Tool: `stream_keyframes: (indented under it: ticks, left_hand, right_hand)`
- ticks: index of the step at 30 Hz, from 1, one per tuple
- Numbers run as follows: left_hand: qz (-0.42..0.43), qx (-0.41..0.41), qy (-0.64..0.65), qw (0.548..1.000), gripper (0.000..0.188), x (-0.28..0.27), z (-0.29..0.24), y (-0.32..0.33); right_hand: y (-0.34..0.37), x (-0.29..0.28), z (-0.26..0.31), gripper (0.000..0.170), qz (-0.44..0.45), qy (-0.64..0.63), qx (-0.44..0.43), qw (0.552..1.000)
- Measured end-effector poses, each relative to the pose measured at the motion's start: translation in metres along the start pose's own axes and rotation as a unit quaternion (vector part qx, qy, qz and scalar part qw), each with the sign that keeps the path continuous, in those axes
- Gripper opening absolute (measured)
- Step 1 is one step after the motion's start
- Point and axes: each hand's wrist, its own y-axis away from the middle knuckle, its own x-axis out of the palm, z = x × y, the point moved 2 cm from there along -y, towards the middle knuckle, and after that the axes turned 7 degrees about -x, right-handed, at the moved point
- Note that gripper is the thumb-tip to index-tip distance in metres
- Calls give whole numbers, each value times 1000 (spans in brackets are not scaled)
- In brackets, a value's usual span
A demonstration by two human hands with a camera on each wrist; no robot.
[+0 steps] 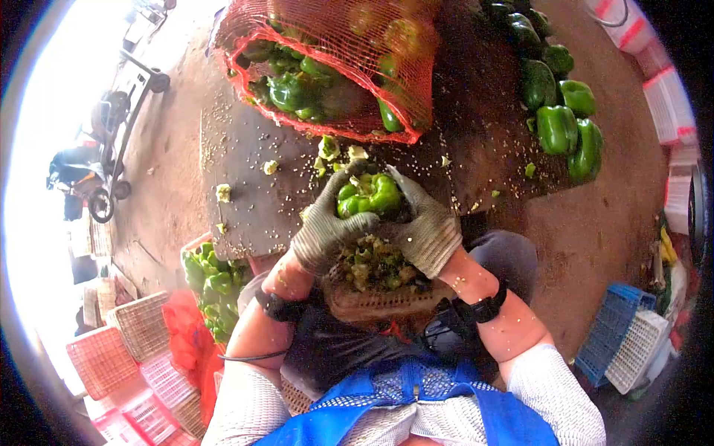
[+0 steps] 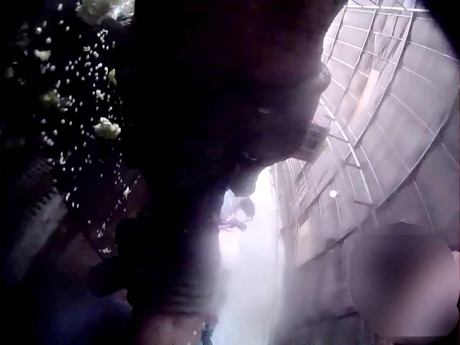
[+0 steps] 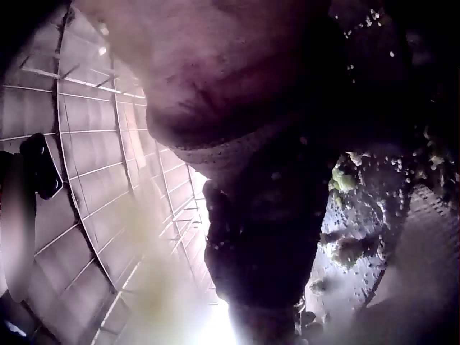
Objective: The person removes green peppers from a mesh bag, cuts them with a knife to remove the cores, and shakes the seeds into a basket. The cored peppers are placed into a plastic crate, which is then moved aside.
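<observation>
1. Gloved left hand [image 1: 325, 229] and right hand [image 1: 431, 232] held a green pepper [image 1: 372, 195], fingers clamped round its sides.
2. The pepper was near the bench's [image 1: 256, 186] close edge, beyond a basket [image 1: 385, 302] of scraps.
3. A red mesh bag [image 1: 327, 16] of peppers lay farther back.

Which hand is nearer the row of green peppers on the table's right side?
Right. The right hand is to the left of the row of peppers; the left hand is farther left, across the held pepper.
</observation>
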Motion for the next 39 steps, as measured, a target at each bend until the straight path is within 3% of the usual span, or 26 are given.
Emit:
stream_keyframes:
  ticks: [1,2,6,8,9,12,15,20,24,26,27,29,31,32,34,35,38,39]
  left_hand:
    - [0,-17,-42,999,84,1,-1,1]
    - [-13,-17,-69,997,83,-3,2,0]
    - [-47,-64,-268,960,78,-8,-6,4]
    - [-14,-69,-282,957,76,-3,-15,10]
    - [-1,-72,-286,956,74,-4,-14,11]
    - [54,-113,-200,972,70,-9,-10,11]
    - [85,-148,-145,975,71,-13,-11,10]
    - [93,-187,-114,971,75,-25,-5,2]
    - [99,-214,0,972,68,-26,12,-7]
    - [53,-153,-38,986,65,-13,10,-14]
    - [14,-117,-43,992,65,-5,10,-14]
    - [-107,-6,-224,969,53,10,0,-10]
    - [-204,4,-108,973,44,19,17,-9]
    - [-243,-37,-101,964,36,20,16,-13]
    - [-176,71,-228,955,31,15,16,-17]
    - [-162,-42,143,976,31,17,25,-21]
    - [-125,-80,254,956,36,7,34,-21]
    - [-98,-64,213,970,38,8,30,-17]
  right_hand:
    - [0,2,-2,78,7,-50,23,998]
    - [2,2,-2,72,9,8,9,1000]
    - [4,7,-14,62,32,8,3,999]
    - [8,7,-5,50,54,37,-3,998]
    - [10,6,-3,52,53,79,-9,995]
    - [14,3,5,63,69,159,-9,985]
    - [16,3,9,62,71,203,9,977]
    - [15,-2,6,56,72,130,55,987]
    - [15,-5,-6,53,15,79,60,995]
    - [8,-9,-12,47,0,77,86,993]
    - [5,-10,-11,53,-20,78,57,995]
    - [-1,-7,-10,66,-58,86,0,995]
    - [-3,0,-6,59,-70,69,25,995]
    - [-5,2,-7,58,-68,68,43,994]
    - [-4,8,-9,58,-69,82,63,992]
    - [-2,12,-9,58,-74,99,63,990]
    - [1,15,-4,59,-107,205,29,972]
    - [2,13,2,57,-102,204,23,973]
